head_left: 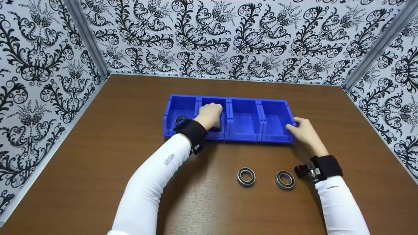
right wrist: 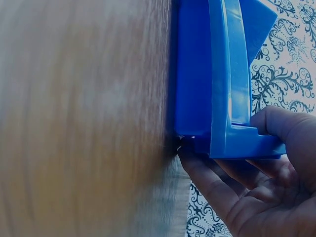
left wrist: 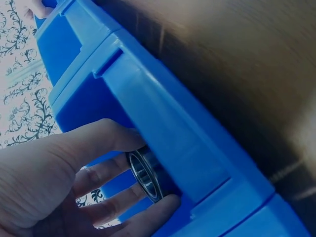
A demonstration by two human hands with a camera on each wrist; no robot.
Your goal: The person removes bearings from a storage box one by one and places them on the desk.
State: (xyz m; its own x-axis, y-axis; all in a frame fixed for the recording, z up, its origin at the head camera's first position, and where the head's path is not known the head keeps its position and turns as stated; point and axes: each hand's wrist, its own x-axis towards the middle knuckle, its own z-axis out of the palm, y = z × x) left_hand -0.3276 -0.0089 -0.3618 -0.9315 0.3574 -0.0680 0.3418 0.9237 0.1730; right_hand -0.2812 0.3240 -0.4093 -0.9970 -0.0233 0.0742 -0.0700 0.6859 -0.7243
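The blue bin (head_left: 245, 137) has a row of several compartments and stands on the table. My left hand (head_left: 210, 115) reaches into its second compartment from the left. In the left wrist view, its thumb and fingers hold a ball bearing (left wrist: 158, 174) low behind the compartment's front lip (left wrist: 158, 113); in the head view the hand mostly hides this bearing. Another ball bearing (head_left: 178, 121) lies in the leftmost compartment, partly behind the wrist. My right hand (head_left: 303, 130) grips the bin's right end, thumb on the upper edge and fingers around the side and underneath.
Two more ball bearings, one (head_left: 240, 178) nearer the middle and one (head_left: 278, 180) further right, lie flat on the brown table (head_left: 98, 156) in front of the bin. Patterned walls (head_left: 209, 39) with grey corner posts enclose the table's back and sides.
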